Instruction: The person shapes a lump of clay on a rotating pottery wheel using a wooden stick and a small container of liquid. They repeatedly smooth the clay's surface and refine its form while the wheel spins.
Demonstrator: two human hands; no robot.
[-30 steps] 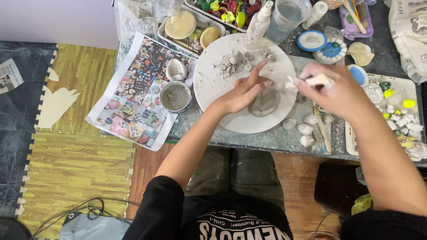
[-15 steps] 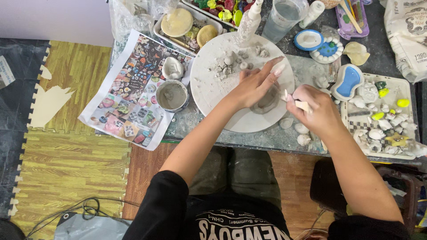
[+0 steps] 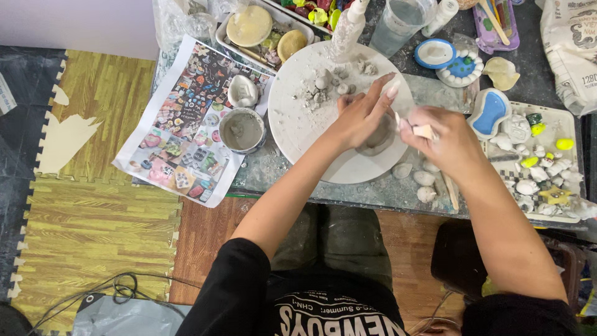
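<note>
On the bench's left side lies a printed sheet [image 3: 186,124] of small coloured figures, with a cup [image 3: 242,130] of grey slip and a pale shell-shaped piece [image 3: 242,92] at its right edge. Right of these sits a round white board [image 3: 298,124], and on its far part a scatter of grey clay bits [image 3: 323,87] lies unused. On the board's right part stands a small grey clay pot [image 3: 378,138], rough-walled and unpainted, so by my reading the shaping is under way and not finished. The left hand [image 3: 360,112] rests against the pot's near side, fingers spread and curved in a loose grip on it. The right hand [image 3: 444,140] pinches a small pale tool [image 3: 424,130] in a narrow grip, its tip just beside the pot's rim. Further right, unpainted white pieces [image 3: 423,177] lie on the bench, and a tray [image 3: 559,118] carries many small pieces, a few glazed blue or yellow.

Against the picture a half-second back, the hands hold much the same pose; the right hand sits slightly closer to the pot, and the view has shifted a little.
</note>
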